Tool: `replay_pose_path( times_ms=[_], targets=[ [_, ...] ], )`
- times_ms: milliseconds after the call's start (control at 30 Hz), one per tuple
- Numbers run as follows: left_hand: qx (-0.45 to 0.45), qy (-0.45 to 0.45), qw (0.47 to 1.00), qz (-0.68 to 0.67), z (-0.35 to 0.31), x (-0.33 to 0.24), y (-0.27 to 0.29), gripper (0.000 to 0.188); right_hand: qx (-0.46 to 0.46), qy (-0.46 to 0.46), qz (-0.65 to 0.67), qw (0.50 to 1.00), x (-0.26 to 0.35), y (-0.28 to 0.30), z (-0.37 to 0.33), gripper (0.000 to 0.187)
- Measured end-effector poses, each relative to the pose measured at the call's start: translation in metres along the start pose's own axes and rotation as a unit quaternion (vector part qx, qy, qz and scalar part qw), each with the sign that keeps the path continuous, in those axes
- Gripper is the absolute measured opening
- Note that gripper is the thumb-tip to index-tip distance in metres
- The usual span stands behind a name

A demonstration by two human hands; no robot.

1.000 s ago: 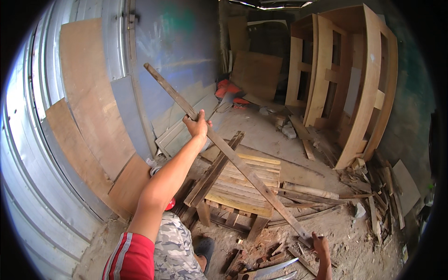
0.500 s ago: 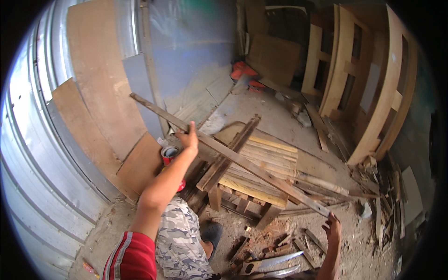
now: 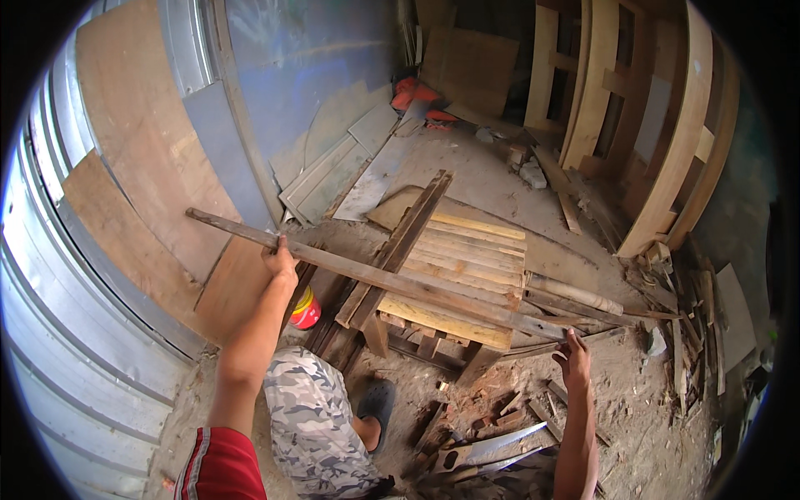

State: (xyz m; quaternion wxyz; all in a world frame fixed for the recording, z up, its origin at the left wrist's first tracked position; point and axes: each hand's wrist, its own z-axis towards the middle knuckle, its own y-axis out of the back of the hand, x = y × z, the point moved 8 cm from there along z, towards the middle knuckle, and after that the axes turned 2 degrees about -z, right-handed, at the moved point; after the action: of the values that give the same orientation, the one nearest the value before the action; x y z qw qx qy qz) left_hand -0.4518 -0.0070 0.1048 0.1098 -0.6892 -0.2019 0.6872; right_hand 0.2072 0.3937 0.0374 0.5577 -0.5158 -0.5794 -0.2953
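A long, narrow wooden strip (image 3: 433,296), weathered brown, slants across the view over the slatted wooden bench (image 3: 479,246). My left hand (image 3: 282,260) is closed around it toward its far left end. At the near right end, my right hand (image 3: 573,358) pinches the strip's tip between thumb and fingers. Beneath the strip, dark timbers (image 3: 421,208) lie across the left side of the bench, whose top is made of pale slats. On the ground in front of the bench lies a handsaw (image 3: 492,448) with a wooden handle, among other tools.
A red and yellow can (image 3: 306,310) stands left of the bench. Scrap wood (image 3: 687,333) piles up at the right. Wooden frames (image 3: 675,133) stand at the back right; plywood sheets (image 3: 137,125) lean on the metal wall. My sandalled foot (image 3: 377,408) is near the bench.
The strip has swung to a flatter slant across the bench. My left hand has moved left and down with it, and my right hand has risen slightly. The view has shifted too.
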Motion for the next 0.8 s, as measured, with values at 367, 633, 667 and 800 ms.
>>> replay_pose_path(
  times_ms=[367, 633, 667, 800],
  targets=[
    [0.034, 0.038, 0.998, -0.029, 0.032, 0.007, 0.03, 0.061, 0.065, 0.024, 0.001, 0.998, 0.001, -0.035, -0.001, 0.025],
    [0.128, 0.083, 0.988, -0.037, 0.075, 0.044, 0.035, 0.059, 0.07, -0.003, -0.029, 0.997, -0.004, -0.039, -0.013, 0.025],
    [0.139, 0.085, 0.986, -0.033, 0.071, 0.05, 0.03, 0.058, 0.068, -0.007, -0.038, 0.997, -0.003, -0.036, -0.015, 0.025],
    [0.148, 0.122, 0.981, -0.032, 0.056, 0.059, 0.019, 0.056, 0.086, -0.024, -0.013, 0.996, -0.005, -0.039, -0.015, 0.028]
  ],
)
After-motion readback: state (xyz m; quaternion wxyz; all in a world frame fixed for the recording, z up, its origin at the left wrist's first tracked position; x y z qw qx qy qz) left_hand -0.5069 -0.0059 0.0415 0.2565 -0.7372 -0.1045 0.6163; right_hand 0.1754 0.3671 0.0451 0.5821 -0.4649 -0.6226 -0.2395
